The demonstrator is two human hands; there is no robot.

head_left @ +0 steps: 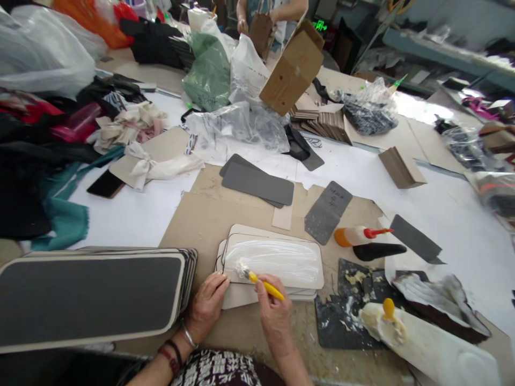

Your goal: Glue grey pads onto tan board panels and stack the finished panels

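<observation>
My right hand (274,305) is closed round the yellow handle of a glue brush (265,285). Its bristles, coated in white paste, touch the left part of the top pale panel (277,262). Wet white streaks cover much of that panel, which lies on a loose stack of similar rounded pieces. At the stack's lower left corner, my left hand (209,300) grips the panel edge with bent fingers held together; its thumb is partly hidden. To the left of this hand stands a pile of dark grey panels with cream borders (92,297).
On the right lie a glue-smeared white bottle (434,338), stained dark sheets (338,327) and a red-tipped bottle (354,236). Grey panels (257,184) lie beyond the stack. Plastic bags (241,126) and a cardboard box (293,67) stand farther back, near another person's hands (243,26).
</observation>
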